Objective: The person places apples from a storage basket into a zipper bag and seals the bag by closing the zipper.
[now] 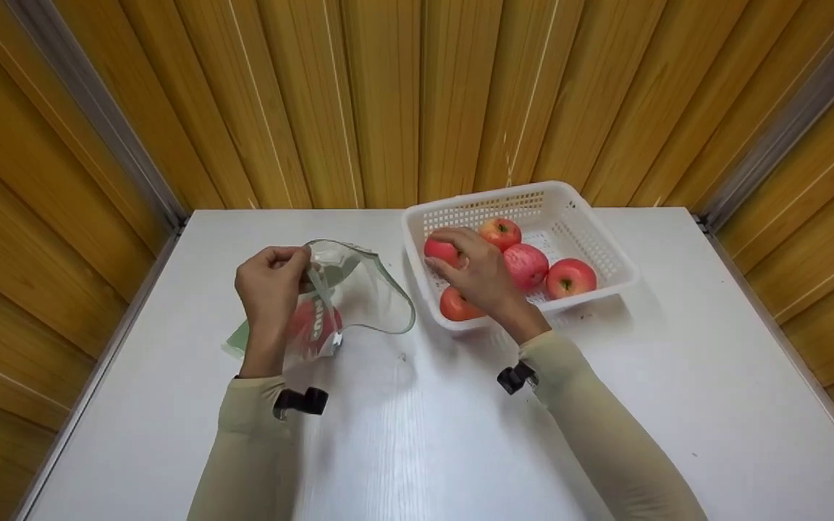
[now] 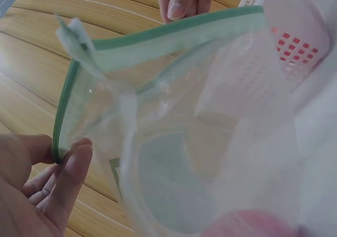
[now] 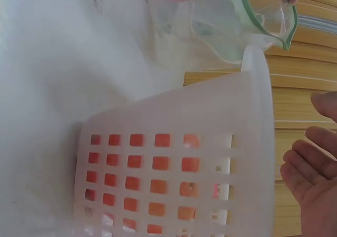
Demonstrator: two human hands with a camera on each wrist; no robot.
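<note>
My left hand (image 1: 271,286) pinches the green-edged rim of a clear zip bag (image 1: 377,293) between thumb and fingers. The bag's mouth gapes toward the basket, and a red apple (image 1: 324,323) lies low inside it. Over the left part of a white plastic basket (image 1: 609,250) hovers my right hand (image 1: 488,275), thumb and fingers spread apart. Below its fingertips is a red apple (image 1: 439,250), partly hidden by the hand. In the right wrist view the right hand (image 3: 316,168) is above the basket's rim, with nothing between its fingers.
Several more apples sit in the basket, among them one at the right (image 1: 571,278) and one at the back (image 1: 500,232). Basket and bag rest side by side on a white table (image 1: 402,434). Wood-patterned walls (image 1: 388,101) enclose the back and sides.
</note>
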